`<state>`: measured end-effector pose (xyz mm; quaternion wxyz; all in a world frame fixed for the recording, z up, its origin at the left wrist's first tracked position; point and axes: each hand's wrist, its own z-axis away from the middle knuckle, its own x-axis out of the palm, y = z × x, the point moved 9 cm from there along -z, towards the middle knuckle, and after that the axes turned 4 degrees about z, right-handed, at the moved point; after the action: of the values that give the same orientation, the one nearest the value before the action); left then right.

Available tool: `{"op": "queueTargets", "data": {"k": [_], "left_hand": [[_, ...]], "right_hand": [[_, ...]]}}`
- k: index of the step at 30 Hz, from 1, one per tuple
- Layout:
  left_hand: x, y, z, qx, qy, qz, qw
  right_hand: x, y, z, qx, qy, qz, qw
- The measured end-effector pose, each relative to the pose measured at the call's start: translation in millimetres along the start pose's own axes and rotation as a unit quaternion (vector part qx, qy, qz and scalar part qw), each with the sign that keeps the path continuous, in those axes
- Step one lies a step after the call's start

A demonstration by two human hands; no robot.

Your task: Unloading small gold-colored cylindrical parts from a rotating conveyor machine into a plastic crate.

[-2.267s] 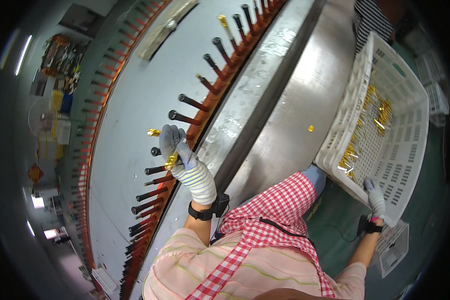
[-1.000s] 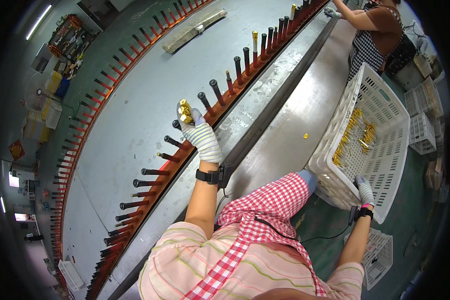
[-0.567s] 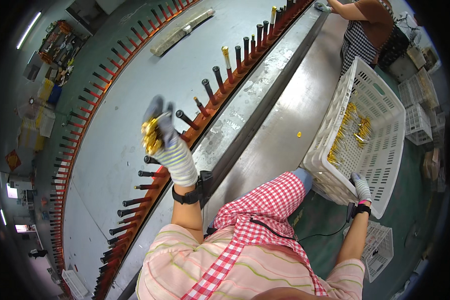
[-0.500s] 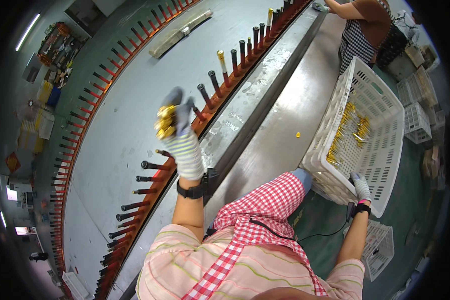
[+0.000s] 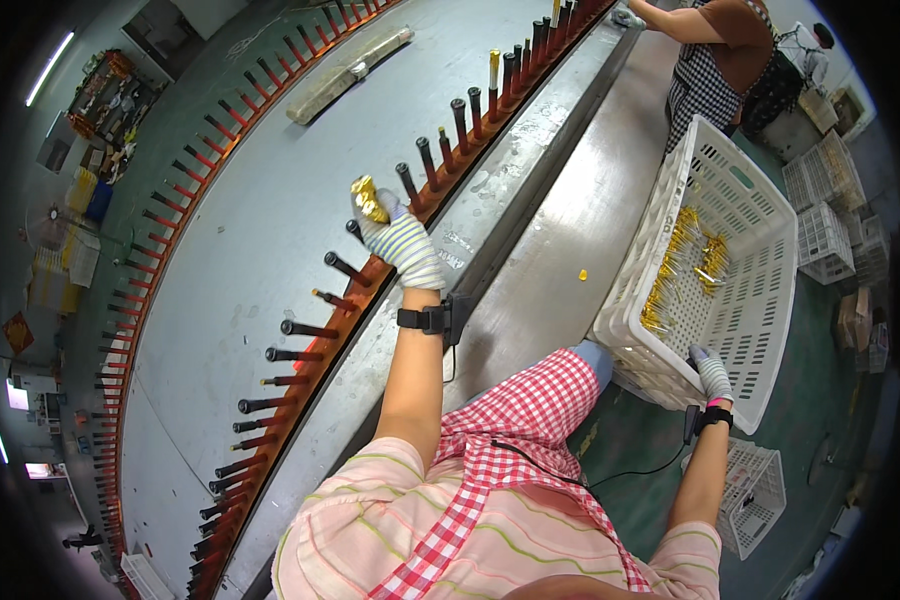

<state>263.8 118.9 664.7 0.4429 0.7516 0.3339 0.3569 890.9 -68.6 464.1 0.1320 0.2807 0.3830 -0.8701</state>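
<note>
My left hand [image 5: 402, 245], in a striped knit glove, is raised over the row of upright pegs. Its fingers are closed around shiny gold foil-like pieces [image 5: 368, 198], whose exact kind I cannot make out. Just beside the glove stand dark-topped red pegs [image 5: 407, 185] on an orange-brown rail. Farther along, one peg carries a gold-topped piece [image 5: 494, 75]. At the right, my right hand [image 5: 712, 374], also gloved, holds the near rim of a white plastic basket [image 5: 760, 300]. Inside the basket lie many slim gold-tipped pieces [image 5: 670, 270].
A steel ledge [image 5: 530, 230] runs beside the rail, with a small yellow bit [image 5: 583, 274] on it. On the grey surface lies a long pale bar [image 5: 350, 75]. A co-worker [image 5: 715, 65] stands at the far right. More white crates [image 5: 825, 240] are stacked beyond the basket.
My left hand has moved right and slightly back toward me, still holding the gold pieces. The pegs have shifted along the rail toward the far end. My right hand stays on the basket.
</note>
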Motion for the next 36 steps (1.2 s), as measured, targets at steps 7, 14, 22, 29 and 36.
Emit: {"op": "queueTargets", "data": {"k": [7,14,22,29,36], "left_hand": [[-43.2,27.5,-26.2,-0.059,-0.033,0.427,0.902],[32.9,134.6,3.0,0.004,-0.23,0.224,0.947],[75.2,12.1,13.1,-0.074,-0.113,0.228,0.964],[56.5,9.8,-5.7,0.011,-0.063,-0.032,0.997],[25.3,14.1,-15.6,-0.024,-0.059,-0.174,0.983]], "right_hand": [[-3.3,10.2,-4.8,0.011,0.0,-0.036,0.999],[-6.7,15.3,-5.8,0.016,-0.006,-0.001,1.0],[-3.9,9.9,-4.7,-0.006,-0.001,0.01,1.0],[-2.6,8.3,-0.8,0.026,-0.018,-0.04,0.999],[-8.0,10.2,-0.7,0.006,0.02,-0.028,0.999]]}}
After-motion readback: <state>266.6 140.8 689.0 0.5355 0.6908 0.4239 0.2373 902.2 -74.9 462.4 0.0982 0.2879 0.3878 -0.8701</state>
